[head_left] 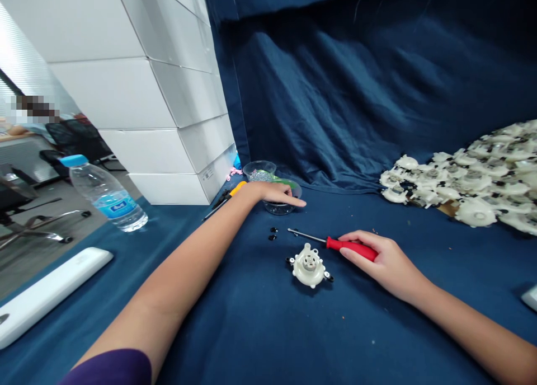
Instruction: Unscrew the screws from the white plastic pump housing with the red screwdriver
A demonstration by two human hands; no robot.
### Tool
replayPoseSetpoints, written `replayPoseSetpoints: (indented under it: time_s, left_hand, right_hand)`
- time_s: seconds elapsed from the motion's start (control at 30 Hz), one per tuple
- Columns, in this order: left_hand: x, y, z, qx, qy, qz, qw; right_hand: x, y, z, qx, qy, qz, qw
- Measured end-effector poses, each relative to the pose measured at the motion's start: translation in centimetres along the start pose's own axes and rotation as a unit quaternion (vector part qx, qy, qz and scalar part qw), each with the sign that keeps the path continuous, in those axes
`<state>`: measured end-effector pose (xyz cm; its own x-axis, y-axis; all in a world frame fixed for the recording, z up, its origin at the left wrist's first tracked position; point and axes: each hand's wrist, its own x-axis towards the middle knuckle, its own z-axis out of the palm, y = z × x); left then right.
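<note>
Overhead, blue cloth (260, 329) drapes table beside white boxes (138, 88).

Even, soft indoor light falls from above across a dark blue cloth (260, 318), bright enough to show its folds. The stacked white boxes (138, 94) at far left are nearly washed out. Shadows are faint: a thin one lies under the left hand (272, 193), another beneath the white plastic part (309, 266). Focus is sharp near the centre. Wide-angle distortion bends the box edges and stretches the forearms towards the near corners. A small pixelated patch sits at far left.
</note>
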<state>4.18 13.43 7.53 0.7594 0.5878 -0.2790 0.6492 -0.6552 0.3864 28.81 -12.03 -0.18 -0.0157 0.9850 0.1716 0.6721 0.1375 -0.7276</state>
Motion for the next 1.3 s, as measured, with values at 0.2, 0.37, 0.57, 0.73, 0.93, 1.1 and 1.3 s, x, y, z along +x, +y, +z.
replayPoseSetpoints:
  time_s: [0.2,0.37,0.57,0.73,0.93,1.1,1.3]
  left_hand:
    - [0.0,1.2,0.6,0.02,-0.021,-0.055,0.998]
    - [-0.1,1.7,0.6,0.033,-0.014,-0.068,0.997]
    - [-0.2,2.0,0.5,0.063,-0.005,-0.061,0.996]
    - [-0.1,2.1,0.5,0.074,-0.008,-0.073,0.995]
    - [0.0,1.3,0.8,0.031,0.001,-0.059,0.998]
    - [0.3,0.7,1.2,-0.011,0.015,-0.029,0.999]
    - [0.8,0.0,1.4,-0.044,0.052,0.013,0.998]
  right_hand:
    - [0.1,0.3,0.0,-0.007,-0.006,0.006,1.0]
    - [0.1,0.4,0.1,-0.007,-0.002,0.003,1.0]
    - [0.1,0.5,0.1,-0.008,0.006,0.004,1.0]
    - [0.2,0.6,0.2,-0.007,0.006,0.001,1.0]
    - [0.1,0.3,0.1,-0.005,0.007,0.003,1.0]
    - [0.0,0.0,0.0,-0.003,0.006,0.002,1.0]
    - [0.1,0.1,0.0,0.0,0.007,0.003,1.0]
